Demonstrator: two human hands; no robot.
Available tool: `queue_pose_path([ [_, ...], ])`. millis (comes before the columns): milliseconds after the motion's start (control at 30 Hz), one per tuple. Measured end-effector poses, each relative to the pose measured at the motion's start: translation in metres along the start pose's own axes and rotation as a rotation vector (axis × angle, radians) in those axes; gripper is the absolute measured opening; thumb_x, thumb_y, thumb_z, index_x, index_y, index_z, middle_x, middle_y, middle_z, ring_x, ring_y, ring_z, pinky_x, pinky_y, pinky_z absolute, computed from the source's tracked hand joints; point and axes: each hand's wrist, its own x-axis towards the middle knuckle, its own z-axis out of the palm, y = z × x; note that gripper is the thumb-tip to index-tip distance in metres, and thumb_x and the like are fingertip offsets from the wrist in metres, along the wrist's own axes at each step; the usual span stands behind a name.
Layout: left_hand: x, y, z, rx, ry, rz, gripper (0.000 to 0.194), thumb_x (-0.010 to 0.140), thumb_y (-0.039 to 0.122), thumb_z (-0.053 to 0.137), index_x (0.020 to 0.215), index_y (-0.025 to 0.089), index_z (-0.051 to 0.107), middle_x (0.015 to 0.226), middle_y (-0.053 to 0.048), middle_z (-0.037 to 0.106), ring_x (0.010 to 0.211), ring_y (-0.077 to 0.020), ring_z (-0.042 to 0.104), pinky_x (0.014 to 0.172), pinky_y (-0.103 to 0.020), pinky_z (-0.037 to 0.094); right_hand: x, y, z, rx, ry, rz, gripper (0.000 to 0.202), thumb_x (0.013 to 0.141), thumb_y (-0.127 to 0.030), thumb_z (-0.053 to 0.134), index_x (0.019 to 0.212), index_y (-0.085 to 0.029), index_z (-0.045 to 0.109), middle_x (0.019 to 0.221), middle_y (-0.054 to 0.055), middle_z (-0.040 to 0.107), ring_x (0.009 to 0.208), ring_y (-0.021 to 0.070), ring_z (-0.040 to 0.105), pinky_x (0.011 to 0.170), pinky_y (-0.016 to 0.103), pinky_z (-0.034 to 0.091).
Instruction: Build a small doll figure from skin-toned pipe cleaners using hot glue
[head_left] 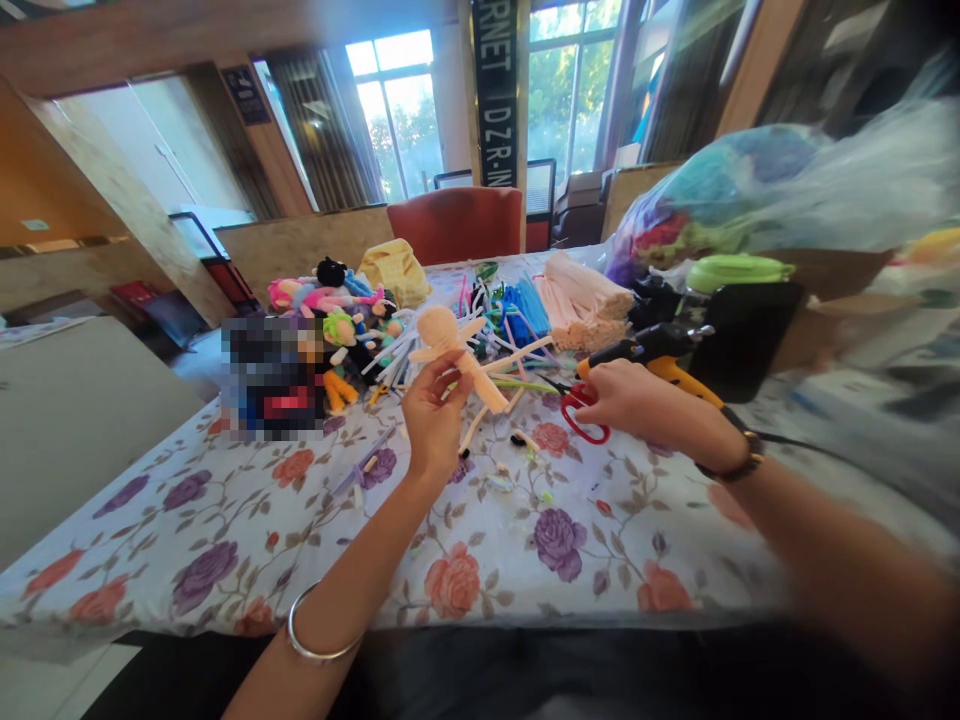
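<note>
My left hand is closed on a peach-coloured doll body with a round head, short arms and legs, held up above the table. My right hand has its fingers at the red handles of a pair of scissors, gripping them low over the cloth; part of the grip is hidden. Just behind that hand lies a black and yellow glue gun. Between the hands are loose pipe cleaners and small offcuts.
A flowered cloth covers the table. At the back left sits a pile of small dolls by a yellow checked cloth. Bundles of blue and peach pipe cleaners lie at the back. Right: a green-lidded jar, a dark panel and plastic bags.
</note>
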Motion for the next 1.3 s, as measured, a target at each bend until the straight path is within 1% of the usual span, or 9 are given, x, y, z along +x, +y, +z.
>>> queue_pose_path([
  [100, 0.001, -0.001, -0.001, -0.016, 0.006, 0.004, 0.030, 0.058, 0.019, 0.076, 0.087, 0.023, 0.070, 0.095, -0.001, 0.068, 0.078, -0.0103, 0.061, 0.070, -0.021, 0.049, -0.002, -0.008, -0.009, 0.171, 0.065, -0.039, 0.023, 0.073, -0.039, 0.057, 0.063, -0.018, 0.053, 0.061, 0.002, 0.056, 0.057, 0.0140, 0.050, 0.052, 0.026, 0.033],
  [233, 0.003, -0.002, -0.001, -0.045, 0.041, 0.006, 0.030, 0.057, 0.018, 0.077, 0.086, 0.023, 0.069, 0.095, -0.001, 0.068, 0.077, -0.0094, 0.060, 0.071, -0.020, 0.049, -0.004, -0.019, -0.014, 0.442, 0.017, -0.141, 0.027, 0.076, -0.044, 0.056, 0.071, -0.018, 0.057, 0.059, 0.000, 0.058, 0.055, 0.0117, 0.050, 0.050, 0.024, 0.035],
  [367, 0.004, -0.002, -0.003, -0.028, 0.084, 0.035, 0.030, 0.058, 0.019, 0.077, 0.087, 0.022, 0.069, 0.094, -0.001, 0.067, 0.076, -0.0088, 0.059, 0.070, -0.020, 0.048, -0.005, -0.026, -0.010, 0.578, 0.021, -0.195, 0.038, 0.077, -0.054, 0.054, 0.070, -0.017, 0.055, 0.057, -0.001, 0.057, 0.050, 0.0093, 0.047, 0.047, 0.022, 0.033],
  [533, 0.003, -0.001, -0.003, -0.014, 0.118, 0.036, 0.030, 0.059, 0.021, 0.076, 0.089, 0.023, 0.068, 0.095, 0.000, 0.066, 0.075, -0.0086, 0.059, 0.070, -0.021, 0.048, -0.004, -0.031, -0.001, 0.602, 0.026, -0.193, 0.047, 0.075, -0.062, 0.054, 0.064, -0.016, 0.054, 0.053, -0.002, 0.052, 0.047, 0.0075, 0.041, 0.043, 0.021, 0.028],
  [700, 0.002, 0.002, -0.001, -0.040, 0.145, 0.012, 0.030, 0.057, 0.020, 0.077, 0.086, 0.021, 0.069, 0.092, -0.001, 0.067, 0.074, -0.0086, 0.059, 0.070, -0.020, 0.049, -0.003, -0.040, 0.006, 0.637, 0.063, -0.252, 0.046, 0.078, -0.060, 0.052, 0.066, -0.016, 0.058, 0.056, -0.001, 0.055, 0.049, 0.0081, 0.044, 0.046, 0.022, 0.031],
  [833, 0.002, 0.002, -0.001, -0.049, 0.151, 0.005, 0.031, 0.056, 0.018, 0.077, 0.085, 0.021, 0.069, 0.092, -0.001, 0.068, 0.073, -0.0081, 0.059, 0.069, -0.020, 0.049, -0.005, -0.048, 0.007, 0.569, 0.067, -0.326, 0.044, 0.083, -0.054, 0.048, 0.064, -0.016, 0.057, 0.056, -0.001, 0.054, 0.050, 0.0078, 0.043, 0.048, 0.022, 0.031],
  [933, 0.002, 0.001, -0.001, -0.050, 0.145, 0.012, 0.030, 0.056, 0.018, 0.077, 0.085, 0.021, 0.070, 0.092, -0.001, 0.068, 0.073, -0.0079, 0.060, 0.071, -0.021, 0.049, -0.007, -0.053, 0.008, 0.576, 0.053, -0.299, 0.043, 0.085, -0.052, 0.047, 0.064, -0.016, 0.055, 0.055, -0.001, 0.054, 0.050, 0.0078, 0.044, 0.049, 0.022, 0.029],
  [1100, 0.001, 0.000, 0.000, -0.038, 0.135, 0.032, 0.029, 0.056, 0.017, 0.077, 0.084, 0.021, 0.071, 0.091, -0.001, 0.069, 0.072, -0.0079, 0.060, 0.072, -0.022, 0.050, -0.010, -0.059, 0.009, 0.713, 0.029, -0.246, 0.049, 0.083, -0.060, 0.044, 0.061, -0.017, 0.050, 0.052, -0.003, 0.049, 0.047, 0.0074, 0.040, 0.048, 0.023, 0.027],
  [1300, 0.002, 0.000, 0.000, -0.052, 0.131, 0.055, 0.028, 0.055, 0.017, 0.078, 0.082, 0.021, 0.071, 0.086, -0.001, 0.070, 0.071, -0.0075, 0.061, 0.069, -0.019, 0.050, -0.009, -0.060, 0.013, 0.823, -0.025, -0.252, 0.051, 0.082, -0.064, 0.042, 0.061, -0.017, 0.046, 0.051, -0.003, 0.045, 0.045, 0.0069, 0.037, 0.046, 0.024, 0.025],
])
